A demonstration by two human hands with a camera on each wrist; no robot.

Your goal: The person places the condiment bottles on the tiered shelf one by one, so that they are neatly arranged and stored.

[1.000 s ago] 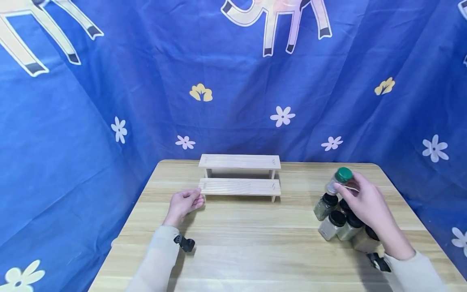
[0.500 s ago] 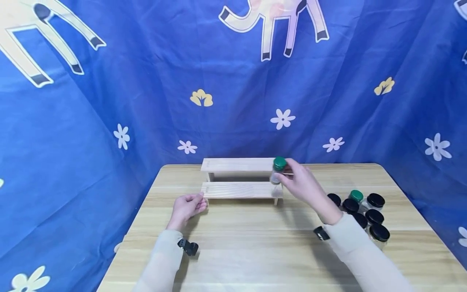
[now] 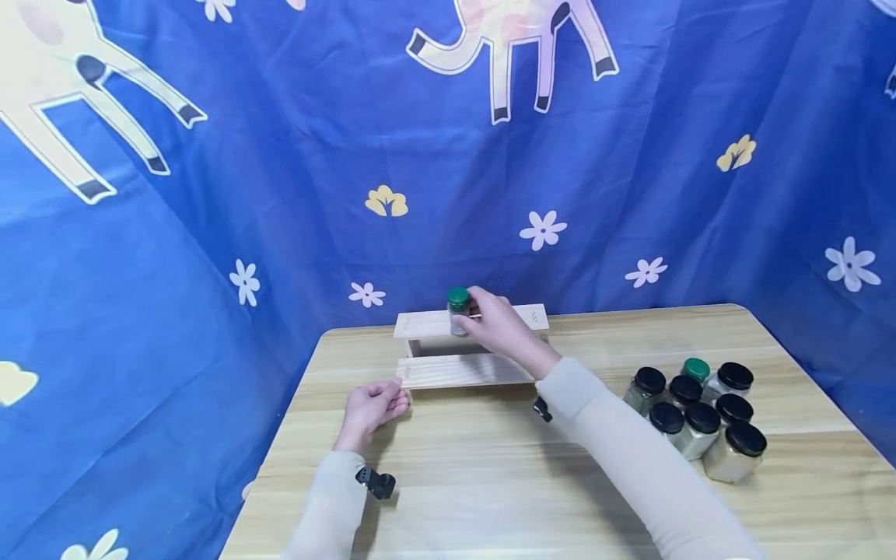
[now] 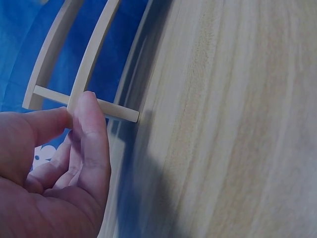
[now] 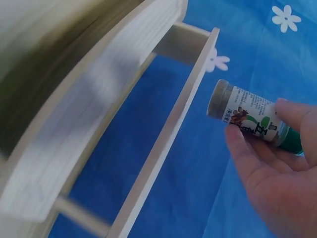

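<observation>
A small spice jar [image 5: 250,111] with a green lid and a printed label is held by my right hand [image 3: 500,323], thumb and fingers around its side. In the right wrist view its base is close over the upper board of a two-tier wooden shelf [image 3: 469,371]. In the head view the jar overlaps that upper board, left of its middle. My left hand [image 4: 74,163] pinches the left end of the lower board between thumb and index finger. The shelf stands at the table's back edge.
Several black-lidded spice jars [image 3: 735,451] and one green-lidded jar [image 3: 696,370] stand clustered at the right of the wooden table [image 3: 448,482]. A blue patterned cloth [image 3: 315,155] hangs behind and beside the table.
My right hand has carried the green-lidded spice jar from above the cluster leftward to the shelf's upper board. My left hand has stayed at the shelf's left end.
</observation>
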